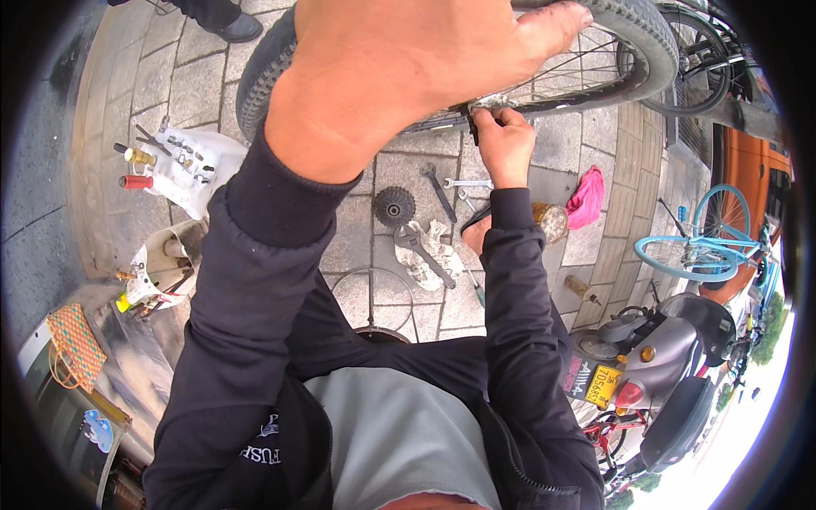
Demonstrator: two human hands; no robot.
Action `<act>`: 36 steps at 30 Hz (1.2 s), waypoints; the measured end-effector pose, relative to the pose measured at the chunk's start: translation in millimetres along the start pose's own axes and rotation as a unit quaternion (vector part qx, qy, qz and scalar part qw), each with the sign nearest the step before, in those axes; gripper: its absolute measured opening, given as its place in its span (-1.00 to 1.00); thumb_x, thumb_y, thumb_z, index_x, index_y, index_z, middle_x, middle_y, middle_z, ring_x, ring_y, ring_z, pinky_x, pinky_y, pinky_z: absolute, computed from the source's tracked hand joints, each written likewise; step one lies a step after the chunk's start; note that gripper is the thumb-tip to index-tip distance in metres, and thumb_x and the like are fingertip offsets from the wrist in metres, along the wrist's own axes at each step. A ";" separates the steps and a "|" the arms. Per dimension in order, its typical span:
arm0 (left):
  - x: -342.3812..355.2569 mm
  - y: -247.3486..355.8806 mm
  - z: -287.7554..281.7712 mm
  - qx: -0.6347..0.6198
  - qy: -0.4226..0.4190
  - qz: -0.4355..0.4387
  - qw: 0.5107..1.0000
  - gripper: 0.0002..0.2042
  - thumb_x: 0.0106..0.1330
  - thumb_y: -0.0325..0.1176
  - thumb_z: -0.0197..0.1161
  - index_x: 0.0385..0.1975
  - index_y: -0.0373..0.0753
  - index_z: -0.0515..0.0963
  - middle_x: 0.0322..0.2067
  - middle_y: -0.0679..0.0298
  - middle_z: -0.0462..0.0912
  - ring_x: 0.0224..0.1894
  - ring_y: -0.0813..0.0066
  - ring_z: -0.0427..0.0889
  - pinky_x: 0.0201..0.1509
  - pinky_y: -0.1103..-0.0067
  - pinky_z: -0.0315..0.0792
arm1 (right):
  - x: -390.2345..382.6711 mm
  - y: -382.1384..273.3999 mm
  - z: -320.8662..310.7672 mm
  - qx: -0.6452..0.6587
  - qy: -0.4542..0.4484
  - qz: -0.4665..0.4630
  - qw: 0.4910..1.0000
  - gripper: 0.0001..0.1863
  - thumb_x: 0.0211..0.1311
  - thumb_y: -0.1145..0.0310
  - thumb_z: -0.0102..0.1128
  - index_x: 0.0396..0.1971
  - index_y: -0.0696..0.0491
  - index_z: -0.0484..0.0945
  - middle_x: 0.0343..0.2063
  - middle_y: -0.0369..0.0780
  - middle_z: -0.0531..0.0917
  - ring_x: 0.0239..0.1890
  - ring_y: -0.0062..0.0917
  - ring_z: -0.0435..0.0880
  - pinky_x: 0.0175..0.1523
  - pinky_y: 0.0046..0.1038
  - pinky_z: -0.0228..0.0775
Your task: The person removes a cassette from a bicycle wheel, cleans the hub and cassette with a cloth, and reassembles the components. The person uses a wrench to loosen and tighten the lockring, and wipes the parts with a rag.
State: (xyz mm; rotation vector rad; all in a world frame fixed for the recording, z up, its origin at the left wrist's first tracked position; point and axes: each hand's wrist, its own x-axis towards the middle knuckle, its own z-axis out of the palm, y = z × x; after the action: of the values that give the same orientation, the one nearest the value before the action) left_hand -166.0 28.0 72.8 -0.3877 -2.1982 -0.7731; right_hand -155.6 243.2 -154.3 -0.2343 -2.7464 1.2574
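My left hand looms large over an upright bicycle wheel, its thumb stretched to the right across the tyre. The other left fingers pass out of the picture or behind the hand. Lower down, at the rim, my right hand is closed, with its fingertips pinched at a small greyish-white thing that I cannot make out. Below the wheel, a black sprocket cassette lies on the paving. Beside it are a dark spanner, silver spanners, and an adjustable wrench on a stained white rag.
A white container with tools stands at left, above another cut-open container. A pink cloth and a round tin lie at right. Beyond are a scooter and a blue bicycle. Someone's shoe shows at top left.
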 end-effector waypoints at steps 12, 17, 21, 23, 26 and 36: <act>0.0 -3.2 -2.3 -0.001 -0.016 -0.004 1.000 -0.57 0.23 -0.14 0.48 -0.01 -0.31 0.72 -0.22 0.05 0.79 -0.20 -0.01 0.79 -0.13 0.30 0.64 | -6.0 5.6 8.3 0.116 0.002 0.132 0.984 -0.71 0.23 0.32 0.43 -0.46 0.29 0.69 -0.47 -0.12 0.72 -0.42 -0.50 0.61 -0.27 -0.34 0.44; -2.4 -8.2 -0.7 -0.084 -0.004 -0.012 0.996 -0.55 0.21 -0.15 0.51 0.00 -0.32 0.72 -0.18 0.03 0.80 -0.16 0.00 0.80 -0.09 0.33 0.65 | 9.8 22.3 4.1 0.338 -0.074 0.259 0.902 -0.81 0.28 0.41 0.46 -0.35 0.19 0.62 -0.42 -0.30 0.66 -0.45 -0.64 0.50 -0.31 -0.50 0.32; -3.4 -9.3 0.6 -0.056 0.014 0.007 0.998 -0.54 0.19 -0.17 0.54 0.02 -0.33 0.72 -0.14 -0.01 0.81 -0.13 0.02 0.81 -0.04 0.37 0.66 | 22.3 37.9 1.3 0.345 -0.135 0.302 0.878 -0.83 0.28 0.42 0.46 -0.30 0.16 0.63 -0.43 -0.27 0.64 -0.50 -0.57 0.52 -0.35 -0.48 0.37; -2.7 -9.7 1.0 -0.035 -0.008 -0.017 0.999 -0.53 0.20 -0.18 0.56 0.03 -0.34 0.72 -0.12 -0.03 0.81 -0.12 0.05 0.83 -0.01 0.39 0.66 | 24.1 48.6 4.9 0.418 -0.157 0.353 0.822 -0.88 0.33 0.42 0.42 -0.25 0.10 0.64 -0.42 -0.27 0.66 -0.49 -0.57 0.54 -0.36 -0.46 0.39; -1.4 -8.6 2.8 -0.064 -0.020 -0.036 0.997 -0.52 0.22 -0.19 0.57 0.05 -0.37 0.71 -0.11 -0.04 0.81 -0.10 0.11 0.84 0.01 0.42 0.66 | 21.1 66.1 17.6 0.477 -0.214 0.390 0.758 -0.93 0.38 0.42 0.35 -0.22 0.07 0.65 -0.37 -0.27 0.68 -0.44 -0.54 0.57 -0.28 -0.42 0.42; -4.5 -3.0 7.1 -0.130 -0.013 -0.004 0.991 -0.52 0.27 -0.27 0.59 0.08 -0.45 0.66 -0.15 0.02 0.82 -0.15 0.37 0.80 -0.02 0.49 0.65 | -59.4 91.4 92.5 0.742 -0.120 0.303 0.586 -0.84 0.46 0.37 0.32 -0.05 -0.01 0.57 -0.18 -0.24 0.72 -0.20 -0.37 0.63 -0.04 -0.29 0.48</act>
State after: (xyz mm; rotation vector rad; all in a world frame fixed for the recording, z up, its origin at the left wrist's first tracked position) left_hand -168.5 30.1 64.5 -0.5215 -2.1277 -1.0694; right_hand -104.0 222.5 -285.9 -0.7927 -0.7147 3.2605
